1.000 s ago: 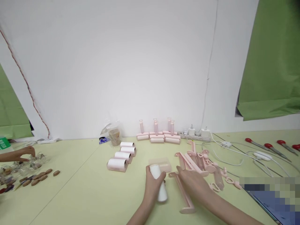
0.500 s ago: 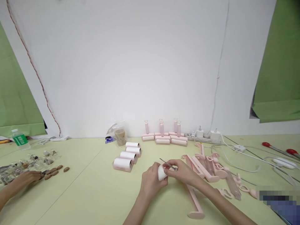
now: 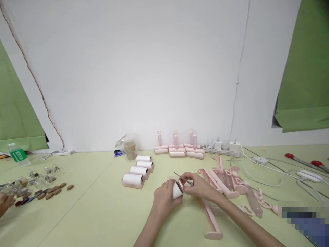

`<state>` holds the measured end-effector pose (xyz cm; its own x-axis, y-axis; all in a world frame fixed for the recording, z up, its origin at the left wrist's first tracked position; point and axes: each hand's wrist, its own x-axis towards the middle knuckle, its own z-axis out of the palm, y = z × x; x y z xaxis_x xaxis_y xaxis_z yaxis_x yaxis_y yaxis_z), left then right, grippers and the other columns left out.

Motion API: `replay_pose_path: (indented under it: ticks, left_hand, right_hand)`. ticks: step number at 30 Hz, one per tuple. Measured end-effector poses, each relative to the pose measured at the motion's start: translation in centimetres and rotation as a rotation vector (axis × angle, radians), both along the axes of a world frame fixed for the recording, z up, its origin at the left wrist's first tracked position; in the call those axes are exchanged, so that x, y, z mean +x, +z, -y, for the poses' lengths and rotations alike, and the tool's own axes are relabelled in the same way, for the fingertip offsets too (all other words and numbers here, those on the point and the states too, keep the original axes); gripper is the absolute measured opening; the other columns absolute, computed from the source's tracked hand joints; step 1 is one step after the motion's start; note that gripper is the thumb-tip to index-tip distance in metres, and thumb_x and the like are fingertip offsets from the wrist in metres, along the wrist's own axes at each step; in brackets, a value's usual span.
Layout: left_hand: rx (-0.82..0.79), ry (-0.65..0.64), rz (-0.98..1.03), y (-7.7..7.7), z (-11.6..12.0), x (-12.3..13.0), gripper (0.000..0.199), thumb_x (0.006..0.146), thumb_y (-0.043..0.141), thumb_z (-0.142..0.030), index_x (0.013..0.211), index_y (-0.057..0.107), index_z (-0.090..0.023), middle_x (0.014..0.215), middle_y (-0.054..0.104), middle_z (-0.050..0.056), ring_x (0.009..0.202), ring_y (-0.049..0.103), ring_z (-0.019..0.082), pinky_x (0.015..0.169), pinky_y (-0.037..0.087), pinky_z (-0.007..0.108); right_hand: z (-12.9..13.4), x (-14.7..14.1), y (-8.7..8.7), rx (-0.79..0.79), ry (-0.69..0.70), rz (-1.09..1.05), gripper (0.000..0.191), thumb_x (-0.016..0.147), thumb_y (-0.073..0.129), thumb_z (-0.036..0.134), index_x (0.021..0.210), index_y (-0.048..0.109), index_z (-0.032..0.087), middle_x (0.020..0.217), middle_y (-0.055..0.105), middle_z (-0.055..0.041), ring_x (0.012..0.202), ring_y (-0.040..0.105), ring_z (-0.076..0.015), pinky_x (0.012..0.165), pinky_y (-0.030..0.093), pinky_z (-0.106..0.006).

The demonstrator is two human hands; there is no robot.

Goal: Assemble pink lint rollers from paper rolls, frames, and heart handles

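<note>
My left hand is closed around a white paper roll, which looks like a lint roller refill. The roll's dark open end faces my right hand. In that hand's closed fingers is a thin pointed metal tool, whose exact kind I cannot make out; its tip points up and left above the roll. My right fingertips are at the roll's open end. Just below my right forearm lies a pink lint roller frame. Several more white rolls in pink trays stand in a line to the left.
Pink lint rollers with upright handles stand by the wall. A heap of pink parts lies at right, near white cables and red-handled scissors. Another person's hand is at far left by brown pieces.
My right fingers have shifted slightly off the roll's end, so its dark opening shows now. The other person's hand has moved left. The view has shifted slightly.
</note>
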<state>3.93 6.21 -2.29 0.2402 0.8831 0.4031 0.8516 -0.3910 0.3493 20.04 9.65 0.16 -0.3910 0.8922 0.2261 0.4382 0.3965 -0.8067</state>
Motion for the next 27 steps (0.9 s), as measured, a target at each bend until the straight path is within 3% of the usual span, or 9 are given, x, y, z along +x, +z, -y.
replay_pose_path:
  ticks: [5,8,11,14,17,21,24,27]
  left_hand:
    - [-0.089,0.174,0.238,0.7,-0.1,-0.6,0.035,0.069,0.051,-0.037,0.098,0.04,-0.022,0.088,0.061,0.003,0.08,0.058,0.023,0.06,0.038,0.027]
    - [-0.126,0.197,0.376,1.5,-0.3,-0.4,0.039,0.07,0.049,-0.037,0.102,0.035,-0.021,0.091,0.059,0.003,0.078,0.058,0.022,0.062,0.039,0.028]
    - [-0.086,0.069,0.46,2.5,-1.3,0.6,0.036,0.072,0.047,-0.028,0.105,0.034,-0.022,0.096,0.055,0.002,0.081,0.055,0.019,0.068,0.039,0.028]
    - [-0.031,-0.112,0.552,3.4,-2.8,2.0,0.03,0.07,0.047,-0.021,0.1,0.041,-0.021,0.095,0.052,0.003,0.088,0.051,0.019,0.076,0.038,0.029]
    - [-0.038,-0.216,0.649,4.0,-4.3,3.5,0.028,0.07,0.049,-0.021,0.098,0.042,-0.02,0.092,0.052,0.003,0.087,0.05,0.019,0.077,0.037,0.03]
    - [-0.058,-0.277,0.762,3.8,-5.8,4.7,0.027,0.077,0.046,-0.026,0.101,0.038,-0.019,0.098,0.052,0.006,0.09,0.051,0.018,0.079,0.039,0.03]
    - [-0.076,-0.304,0.849,3.2,-6.6,4.8,0.029,0.08,0.044,-0.034,0.102,0.036,-0.018,0.1,0.052,0.008,0.09,0.053,0.017,0.079,0.04,0.03]
    - [-0.08,-0.279,0.923,2.6,-6.9,4.6,0.035,0.08,0.044,-0.039,0.104,0.032,-0.017,0.1,0.052,0.01,0.088,0.053,0.018,0.078,0.041,0.031]
  right_hand:
    - [-1.2,0.6,-0.9,0.052,-0.182,-0.08,0.018,0.061,0.06,0.029,0.075,0.06,0.018,0.081,0.063,-0.0046,0.08,0.057,-0.0233,0.067,0.041,-0.031]
    - [-1.5,1.0,-0.4,0.098,-0.206,-0.191,0.027,0.071,0.051,0.044,0.079,0.058,0.019,0.08,0.061,-0.0053,0.07,0.057,-0.0206,0.059,0.042,-0.03]
    - [-1.6,1.2,2.2,0.188,-0.185,-0.357,0.034,0.084,0.032,0.047,0.09,0.052,0.021,0.068,0.056,-0.0004,0.063,0.056,-0.0159,0.057,0.044,-0.028]
    - [-2.2,1.2,5.3,0.316,-0.194,-0.52,0.027,0.084,0.036,0.046,0.097,0.046,0.024,0.084,0.055,-0.0008,0.084,0.055,-0.0156,0.076,0.042,-0.028]
    - [-3.3,0.9,6.4,0.371,-0.189,-0.591,0.027,0.081,0.041,0.048,0.093,0.046,0.024,0.095,0.054,-0.0018,0.09,0.053,-0.0163,0.083,0.04,-0.031]
    - [-4.1,0.2,4.0,0.283,-0.105,-0.53,0.031,0.072,0.052,0.05,0.083,0.056,0.021,0.091,0.057,-0.0051,0.092,0.053,-0.0209,0.084,0.04,-0.035]
    - [-4.1,-0.2,1.0,0.183,-0.076,-0.505,0.044,0.072,0.05,0.053,0.104,0.052,0.023,0.118,0.047,-0.0084,0.109,0.045,-0.0217,0.091,0.036,-0.035]
    - [-4.2,-0.2,-1.4,0.031,-0.04,-0.459,0.069,0.068,0.055,0.054,0.126,0.031,0.025,0.131,0.036,-0.0102,0.119,0.036,-0.0226,0.094,0.033,-0.038]
